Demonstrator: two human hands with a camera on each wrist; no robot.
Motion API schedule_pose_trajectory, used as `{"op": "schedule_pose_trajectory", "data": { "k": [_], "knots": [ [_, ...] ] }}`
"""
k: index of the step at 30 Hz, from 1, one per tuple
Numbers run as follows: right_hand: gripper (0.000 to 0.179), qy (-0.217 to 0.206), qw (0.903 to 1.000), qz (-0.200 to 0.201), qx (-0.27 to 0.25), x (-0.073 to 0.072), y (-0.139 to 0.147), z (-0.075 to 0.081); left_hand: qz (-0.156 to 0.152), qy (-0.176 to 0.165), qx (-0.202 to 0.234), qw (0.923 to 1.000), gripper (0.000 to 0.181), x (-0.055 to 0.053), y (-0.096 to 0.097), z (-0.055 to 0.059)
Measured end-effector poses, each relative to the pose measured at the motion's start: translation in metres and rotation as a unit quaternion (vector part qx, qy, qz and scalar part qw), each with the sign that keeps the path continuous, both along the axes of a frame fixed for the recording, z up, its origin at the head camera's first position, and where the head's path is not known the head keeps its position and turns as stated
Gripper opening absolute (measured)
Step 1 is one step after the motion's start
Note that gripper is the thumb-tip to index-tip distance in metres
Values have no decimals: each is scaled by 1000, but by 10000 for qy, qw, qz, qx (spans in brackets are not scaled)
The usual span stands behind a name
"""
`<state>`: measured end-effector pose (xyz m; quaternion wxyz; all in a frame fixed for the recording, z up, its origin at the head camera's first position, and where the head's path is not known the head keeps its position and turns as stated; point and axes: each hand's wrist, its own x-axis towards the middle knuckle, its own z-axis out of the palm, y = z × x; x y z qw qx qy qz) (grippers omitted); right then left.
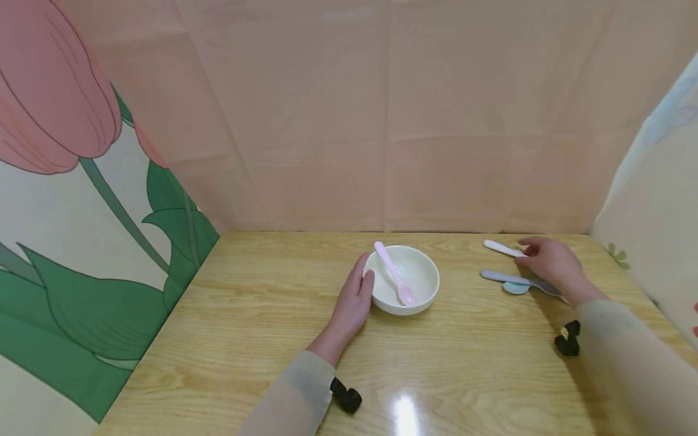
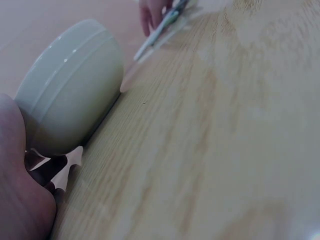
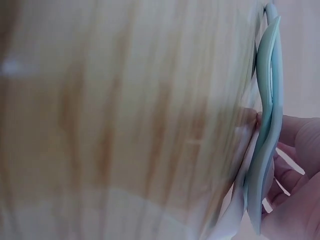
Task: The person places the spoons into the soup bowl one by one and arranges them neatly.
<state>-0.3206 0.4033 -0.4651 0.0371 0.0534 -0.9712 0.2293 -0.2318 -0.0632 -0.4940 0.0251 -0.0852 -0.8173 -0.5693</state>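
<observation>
A white bowl [image 1: 428, 284] stands on the wooden table, a pink spoon [image 1: 405, 292] leaning inside it with its handle over the back rim. My left hand [image 1: 353, 301] holds the bowl's left side, thumb near the rim and fingers along the outer wall. At the right, my right hand [image 1: 553, 263] has its fingertips pinched at a white spoon [image 1: 500, 247], whose far end the hand hides. Just in front of that hand lie a grey-blue spoon [image 1: 504, 277] and a light teal spoon [image 1: 515, 288], crossing each other; in the right wrist view they partly cover the fingers.
The wooden table [image 1: 262, 327] meets a plain pinkish cloth [image 1: 305, 151] at its back edge. A tulip-patterned cloth [image 1: 109, 290] borders the left side, and a pale cloth [image 1: 660, 200] the right. Black wrist devices sit on both sleeves.
</observation>
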Motion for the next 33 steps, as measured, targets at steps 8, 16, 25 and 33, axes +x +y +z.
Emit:
{"op": "schedule_pose_trajectory", "data": {
  "k": [8, 16, 25, 33],
  "knots": [
    [52, 97, 9998, -132, 147, 0, -2, 2, -15, 10, 17, 10000, 57, -1, 2, 1],
    [52, 247, 9988, -115, 396, 0, -7, 4, 0, 10, -8, 10000, 58, -2, 2, 0],
    [49, 351, 9983, -45, 463, 0, -8, 6, -1, -16, -11, 10000, 58, -2, 1, -1],
    [52, 240, 9986, -62, 461, -2, -6, 4, 9, 3, -94, 10000, 59, -2, 1, -2]
  ]
}}
